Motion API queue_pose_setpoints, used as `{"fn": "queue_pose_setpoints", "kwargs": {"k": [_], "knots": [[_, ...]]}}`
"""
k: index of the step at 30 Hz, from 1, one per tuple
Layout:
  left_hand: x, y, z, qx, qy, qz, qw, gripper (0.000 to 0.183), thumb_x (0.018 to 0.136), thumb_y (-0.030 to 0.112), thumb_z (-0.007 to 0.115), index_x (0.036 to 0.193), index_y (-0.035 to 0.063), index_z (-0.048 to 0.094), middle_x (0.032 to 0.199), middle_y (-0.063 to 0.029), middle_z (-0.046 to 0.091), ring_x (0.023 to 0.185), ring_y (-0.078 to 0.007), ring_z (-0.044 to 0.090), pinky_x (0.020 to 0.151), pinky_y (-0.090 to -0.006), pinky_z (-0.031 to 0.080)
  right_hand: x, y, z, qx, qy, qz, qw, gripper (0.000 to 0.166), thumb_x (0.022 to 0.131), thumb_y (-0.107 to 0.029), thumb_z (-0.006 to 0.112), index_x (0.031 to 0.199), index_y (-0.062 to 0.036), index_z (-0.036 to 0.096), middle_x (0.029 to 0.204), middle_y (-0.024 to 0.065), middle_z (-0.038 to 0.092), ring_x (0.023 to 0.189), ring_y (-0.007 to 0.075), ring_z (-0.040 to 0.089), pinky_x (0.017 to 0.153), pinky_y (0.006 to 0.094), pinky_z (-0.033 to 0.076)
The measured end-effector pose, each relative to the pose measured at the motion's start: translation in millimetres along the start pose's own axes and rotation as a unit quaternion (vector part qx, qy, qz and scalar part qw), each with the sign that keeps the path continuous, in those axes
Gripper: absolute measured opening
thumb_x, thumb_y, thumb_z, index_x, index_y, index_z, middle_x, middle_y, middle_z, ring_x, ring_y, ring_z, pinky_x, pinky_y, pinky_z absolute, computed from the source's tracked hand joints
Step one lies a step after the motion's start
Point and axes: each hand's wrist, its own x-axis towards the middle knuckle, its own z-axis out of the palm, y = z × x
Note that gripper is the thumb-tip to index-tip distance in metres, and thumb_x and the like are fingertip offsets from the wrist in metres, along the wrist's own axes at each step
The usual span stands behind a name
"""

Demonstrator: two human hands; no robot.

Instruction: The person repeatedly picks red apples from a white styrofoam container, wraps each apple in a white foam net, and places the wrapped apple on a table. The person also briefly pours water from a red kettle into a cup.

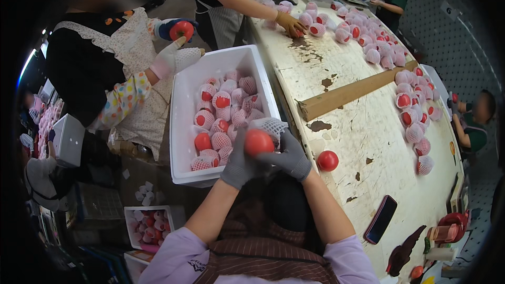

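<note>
Both my hands wear grey gloves and meet over the near edge of a white foam box [178, 126]. Between them is a bare red tomato [259, 142]. My left hand [241, 162] lies along its left side; my right hand [290, 154] has fingers under its right side and also holds a white foam net sleeve [270, 125] behind it. Inside the box are several tomatoes in foam nets [221, 102], some partly showing red. A loose bare tomato [328, 161] rests on the worn table [378, 154], right of my right wrist.
A wooden beam [355, 90] crosses the table, with netted tomatoes [415, 132] beyond it. A phone [380, 219] lies at the near right. On the left a person in an apron holds a tomato [182, 30]; another reaches over the table with a brown glove [290, 23].
</note>
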Motion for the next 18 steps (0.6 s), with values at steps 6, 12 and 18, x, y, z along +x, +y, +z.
{"fn": "queue_pose_setpoints", "kwargs": {"k": [6,12,18], "knots": [[25.2,-15.1,-70.9,0.081,0.005,-0.014,0.997,0.063,0.081,0.063,0.053,0.099,0.0029,0.055,0.074,-0.0088,0.056,0.067,-0.0214,0.058,0.059,-0.0389,0.052,5.1,16.0,-11.8,0.290,0.045,0.081,0.953,0.044,0.092,-0.029,0.048,0.127,-0.0020,0.045,0.122,0.0099,0.052,0.112,0.0189,0.052,0.096,0.0342,0.043],[19.4,-15.5,-30.3,0.467,-0.162,0.189,0.849,0.056,0.087,0.039,0.056,0.128,0.0055,0.039,0.127,-0.0112,0.047,0.117,-0.0231,0.046,0.103,-0.0362,0.037,1.9,6.9,-7.7,0.381,0.007,0.121,0.917,0.052,0.090,-0.032,0.051,0.131,-0.0018,0.040,0.123,0.0115,0.051,0.113,0.0199,0.052,0.096,0.0340,0.042],[38.9,-18.3,-74.3,0.401,-0.037,0.315,0.859,0.040,0.082,0.015,0.062,0.119,0.0069,0.049,0.107,-0.0063,0.057,0.094,-0.0182,0.056,0.083,-0.0286,0.045,0.3,12.5,-11.0,0.256,0.018,0.136,0.957,0.052,0.084,-0.027,0.059,0.126,-0.0016,0.044,0.115,0.0093,0.054,0.104,0.0197,0.055,0.090,0.0322,0.046]]}}
